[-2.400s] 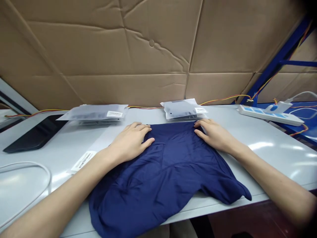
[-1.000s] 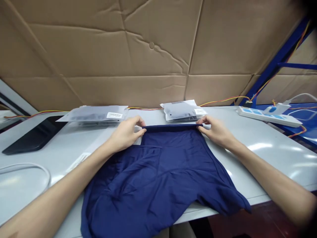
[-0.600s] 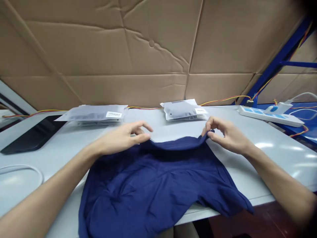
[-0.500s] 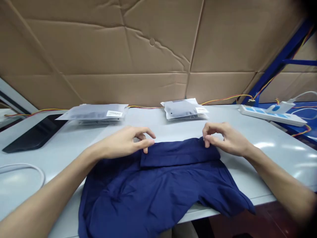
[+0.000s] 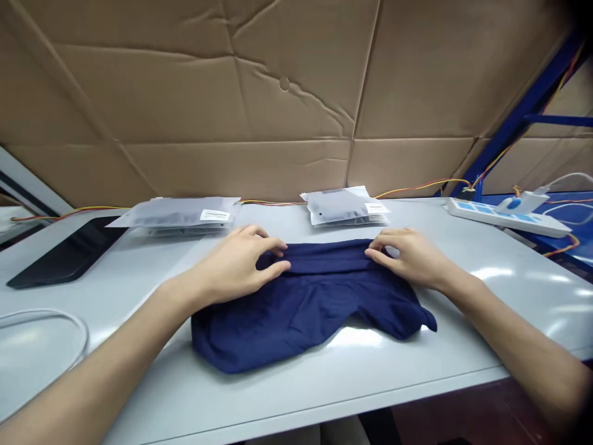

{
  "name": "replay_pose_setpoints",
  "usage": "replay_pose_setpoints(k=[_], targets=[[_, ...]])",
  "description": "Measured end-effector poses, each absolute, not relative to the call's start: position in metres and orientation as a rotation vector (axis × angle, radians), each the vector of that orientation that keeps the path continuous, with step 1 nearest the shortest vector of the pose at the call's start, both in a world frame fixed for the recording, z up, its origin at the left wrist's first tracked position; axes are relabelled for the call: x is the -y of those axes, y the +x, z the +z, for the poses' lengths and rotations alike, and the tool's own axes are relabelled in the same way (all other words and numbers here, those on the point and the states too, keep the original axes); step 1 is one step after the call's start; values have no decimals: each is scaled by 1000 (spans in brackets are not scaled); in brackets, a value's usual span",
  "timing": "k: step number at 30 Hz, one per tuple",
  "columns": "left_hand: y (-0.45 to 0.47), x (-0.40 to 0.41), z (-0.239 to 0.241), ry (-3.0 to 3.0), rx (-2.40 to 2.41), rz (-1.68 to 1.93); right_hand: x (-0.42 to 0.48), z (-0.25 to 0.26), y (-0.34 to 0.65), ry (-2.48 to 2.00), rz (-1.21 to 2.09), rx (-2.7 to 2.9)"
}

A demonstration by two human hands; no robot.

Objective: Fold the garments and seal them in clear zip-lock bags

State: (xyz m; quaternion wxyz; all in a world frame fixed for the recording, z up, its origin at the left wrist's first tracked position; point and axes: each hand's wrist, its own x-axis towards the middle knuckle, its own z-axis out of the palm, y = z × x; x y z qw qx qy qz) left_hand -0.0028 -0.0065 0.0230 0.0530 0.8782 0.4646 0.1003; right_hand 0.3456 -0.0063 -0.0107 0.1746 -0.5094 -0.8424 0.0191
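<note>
A navy blue garment [image 5: 306,303] lies on the grey table [image 5: 417,358], its far edge folded over into a thick band. My left hand [image 5: 236,266] rests on the left end of that band, fingers curled and pinching the cloth. My right hand [image 5: 407,256] is on the right end, fingertips gripping the fold. The whole garment sits on the table top now, with its lower lobes spread toward me.
Two stacks of clear bagged items stand at the back: a wide left stack [image 5: 178,213] and a smaller right stack [image 5: 345,205]. A black tablet [image 5: 65,253] lies far left, with a white cable [image 5: 46,318] near it. A white power strip [image 5: 504,216] is at the right. Cardboard [image 5: 278,93] walls the back.
Both hands pinched the far waistband, lifted it and folded it toward me. They then slid the garment away from the table edge, so it no longer hangs over the front.
</note>
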Motion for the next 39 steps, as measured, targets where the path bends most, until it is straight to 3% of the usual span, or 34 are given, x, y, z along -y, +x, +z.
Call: replay_pose_setpoints(k=[14, 39], targets=[[-1, 4, 14, 2671, -1366, 227, -6, -25, 350, -1492, -14, 2344], [0, 5, 9, 2799, -1288, 262, 4, -15, 358, -1423, 243, 2186]])
